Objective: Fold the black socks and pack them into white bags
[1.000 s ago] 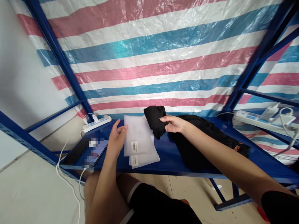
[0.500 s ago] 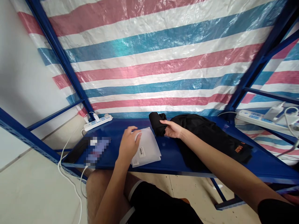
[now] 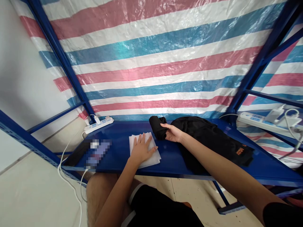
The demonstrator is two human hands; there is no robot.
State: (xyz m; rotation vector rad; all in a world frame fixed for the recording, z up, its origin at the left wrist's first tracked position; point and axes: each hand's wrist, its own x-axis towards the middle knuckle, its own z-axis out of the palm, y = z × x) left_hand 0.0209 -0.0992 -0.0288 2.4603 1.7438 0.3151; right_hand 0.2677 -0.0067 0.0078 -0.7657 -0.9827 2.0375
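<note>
Your right hand (image 3: 174, 132) clasps bunched black fabric (image 3: 157, 127); your left hand (image 3: 141, 152), spread flat, could, if dragged, skew the frosted bags (image 3: 153, 159).

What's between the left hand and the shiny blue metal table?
The head view shows thin, translucent white rectangular plastic sheets between the left hand and the blue metal table.

Head view: we look from 1 camera worn on the head, aimed forward and down.
Striped sheet (image 3: 151, 66): we face it almost squarely; it fills most of our upper half.
Counter (image 3: 118, 134): we see its top from above, close by, stretching across the lower half.
Left hand (image 3: 141, 150) and right hand (image 3: 174, 132): near our centre.
Lap (image 3: 161, 205): nearest us, at the bottom edge.
</note>
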